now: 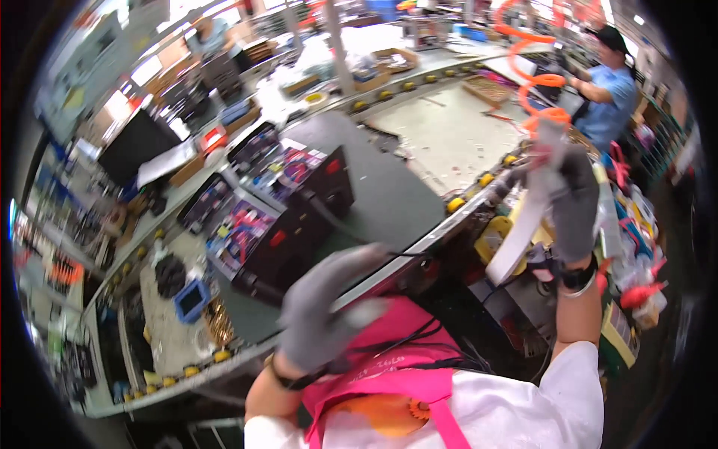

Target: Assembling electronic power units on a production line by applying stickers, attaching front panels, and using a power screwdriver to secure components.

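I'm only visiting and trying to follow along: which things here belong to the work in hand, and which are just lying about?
With the work, it seems:
white strip, blurred, at the right hand
open black case, near the left hand

Apparently just lying about:
blue square thing
black bundle
gold-coloured heap

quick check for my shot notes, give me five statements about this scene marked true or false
1. The left hand and right hand are both gloved in grey. True.
2. The black case is shut. False: it stands open, showing colourful contents.
3. An orange coiled hose shows at the upper right. True.
4. The apron is green. False: it is pink.
5. A white strip shows by the right hand. True, though blur hides the grip.
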A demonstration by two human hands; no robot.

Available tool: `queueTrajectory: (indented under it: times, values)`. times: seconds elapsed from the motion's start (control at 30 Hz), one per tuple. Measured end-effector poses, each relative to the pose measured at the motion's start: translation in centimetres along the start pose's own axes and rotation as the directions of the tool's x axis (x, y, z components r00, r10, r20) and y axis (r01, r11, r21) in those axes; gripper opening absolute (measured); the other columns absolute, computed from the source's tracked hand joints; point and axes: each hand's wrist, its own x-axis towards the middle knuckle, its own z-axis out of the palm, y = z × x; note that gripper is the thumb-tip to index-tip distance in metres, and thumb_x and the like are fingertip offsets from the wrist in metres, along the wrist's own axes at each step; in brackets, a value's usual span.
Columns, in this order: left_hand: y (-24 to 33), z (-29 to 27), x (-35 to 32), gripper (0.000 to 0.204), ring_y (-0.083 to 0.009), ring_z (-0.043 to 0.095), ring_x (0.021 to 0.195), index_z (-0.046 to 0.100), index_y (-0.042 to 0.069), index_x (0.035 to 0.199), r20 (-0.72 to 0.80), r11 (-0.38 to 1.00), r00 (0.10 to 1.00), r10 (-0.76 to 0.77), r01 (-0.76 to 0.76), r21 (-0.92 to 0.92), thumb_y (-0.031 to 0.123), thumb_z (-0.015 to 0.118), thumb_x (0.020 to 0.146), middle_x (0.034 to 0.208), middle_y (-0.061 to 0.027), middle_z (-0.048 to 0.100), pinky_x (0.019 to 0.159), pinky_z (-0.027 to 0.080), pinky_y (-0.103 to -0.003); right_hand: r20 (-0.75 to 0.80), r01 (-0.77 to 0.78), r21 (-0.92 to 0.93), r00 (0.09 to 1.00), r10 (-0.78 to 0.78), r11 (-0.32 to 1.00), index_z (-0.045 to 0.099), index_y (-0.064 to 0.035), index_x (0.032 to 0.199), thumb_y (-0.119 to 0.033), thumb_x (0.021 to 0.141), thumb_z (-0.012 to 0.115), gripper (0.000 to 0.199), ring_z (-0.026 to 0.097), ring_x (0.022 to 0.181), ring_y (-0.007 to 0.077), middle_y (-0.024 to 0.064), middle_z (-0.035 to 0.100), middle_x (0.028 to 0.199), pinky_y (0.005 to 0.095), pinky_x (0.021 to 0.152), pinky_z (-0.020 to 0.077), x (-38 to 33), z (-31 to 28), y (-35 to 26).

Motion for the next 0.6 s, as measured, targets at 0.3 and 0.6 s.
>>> queueTrajectory:
  times: [0.3,0.6]
  values:
    - [-2.4,0.9,-3.3,0.066,-0.0194,0.054,0.104,0.028,-0.003,0.137,-0.215,0.843,0.938,-0.272,0.125,-0.523,0.030,0.061,0.089,0.110,-0.0095,0.052,0.091,0.044,-0.032,0.661,0.203,0.229,0.686,-0.305,0.952,0.063,0.0007,0.099,-0.010,0.088,0.055,0.017,0.062,0.097,0.0211,0.0156,0.063,0.104,0.0339,0.083,0.0487,-4.4,20.8,-4.0]
    - [-0.4,-4.2,-3.9,0.039,-0.0197,0.064,0.070,0.042,-0.005,0.128,-0.319,0.538,0.878,-0.358,-0.085,-0.839,0.014,0.046,0.095,0.088,-0.0152,0.062,0.071,0.056,-0.035,0.894,-0.628,0.295,0.448,0.025,0.720,0.048,0.0033,0.127,-0.042,0.098,0.044,0.054,0.055,0.111,0.0185,0.0126,0.057,0.120,0.0323,0.096,0.0428,-9.4,21.3,1.2]
